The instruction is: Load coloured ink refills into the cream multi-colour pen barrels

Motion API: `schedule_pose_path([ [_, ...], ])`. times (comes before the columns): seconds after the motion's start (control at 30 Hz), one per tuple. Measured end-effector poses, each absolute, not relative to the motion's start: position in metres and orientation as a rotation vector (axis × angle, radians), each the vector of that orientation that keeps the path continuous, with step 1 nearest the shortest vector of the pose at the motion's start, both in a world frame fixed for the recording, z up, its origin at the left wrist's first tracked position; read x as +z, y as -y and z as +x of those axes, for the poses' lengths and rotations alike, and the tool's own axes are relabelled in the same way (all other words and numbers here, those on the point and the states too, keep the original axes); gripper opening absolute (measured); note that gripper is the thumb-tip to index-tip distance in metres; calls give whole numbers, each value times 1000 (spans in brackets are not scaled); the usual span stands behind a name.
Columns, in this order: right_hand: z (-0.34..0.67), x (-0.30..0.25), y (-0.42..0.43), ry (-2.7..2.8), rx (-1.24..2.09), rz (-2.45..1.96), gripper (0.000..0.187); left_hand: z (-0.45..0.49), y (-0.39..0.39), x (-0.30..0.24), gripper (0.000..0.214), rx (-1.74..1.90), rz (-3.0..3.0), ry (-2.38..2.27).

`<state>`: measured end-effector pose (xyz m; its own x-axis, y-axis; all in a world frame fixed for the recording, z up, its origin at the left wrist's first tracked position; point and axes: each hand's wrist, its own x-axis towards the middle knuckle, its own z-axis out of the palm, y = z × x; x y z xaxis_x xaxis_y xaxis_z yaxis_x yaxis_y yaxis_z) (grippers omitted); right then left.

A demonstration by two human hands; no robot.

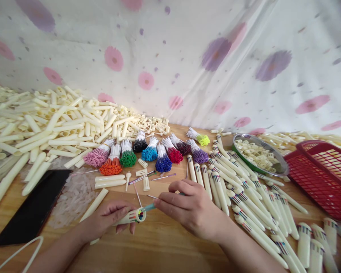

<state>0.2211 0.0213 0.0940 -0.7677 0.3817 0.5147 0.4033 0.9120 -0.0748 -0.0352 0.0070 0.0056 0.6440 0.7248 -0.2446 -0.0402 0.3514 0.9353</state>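
Observation:
My left hand (109, 218) is wrapped round a cream multicolour pen part (130, 217), its open end tilted toward the right. Coloured pieces show inside that opening and in the slots along its side. Between the fingers of my right hand (187, 204) is a slim teal tool (149, 207), its tip at the mouth of the pen part; most of the tool is hidden, so its exact kind is unclear. A thin pink refill (137, 194) slants up by the opening. Just beyond the hands lie cream slotted pieces (146, 184) and a few loose refills (164, 177).
Bundles of refills (110, 163) in several colours lie across the middle. Cream pen tubes (59, 121) are heaped at left, beside a black phone (34, 206) and clear small parts (74, 197). At right are assembled pens (252, 197), a metal bowl (284, 167) and red baskets (309, 182).

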Motion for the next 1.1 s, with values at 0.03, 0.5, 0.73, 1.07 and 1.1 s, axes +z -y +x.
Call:
schedule_pose_path([
  [0.03, 221, 94, -21, 2533, -59, -565, 26, -35, -7, 5, 38, 556, 1119, -742],
  [0.5, 221, 82, -20, 2447, 225, -686, 23, -36, -6, -5, 27, 805, 1455, -1049],
  [0.73, 219, 86, -18, 2519, -32, -563, 27, -29, -5, 2, 26, 807, 1528, -1166],
  [1.07, 230, 91, -21, 2502, -8, -586, 25, -32, -6, -2, 28, 909, 1545, -1030],
  [1.1, 232, 88, -22, 2476, 29, -631, 23, -33, -6, -3, 28, 928, 1545, -1022],
])
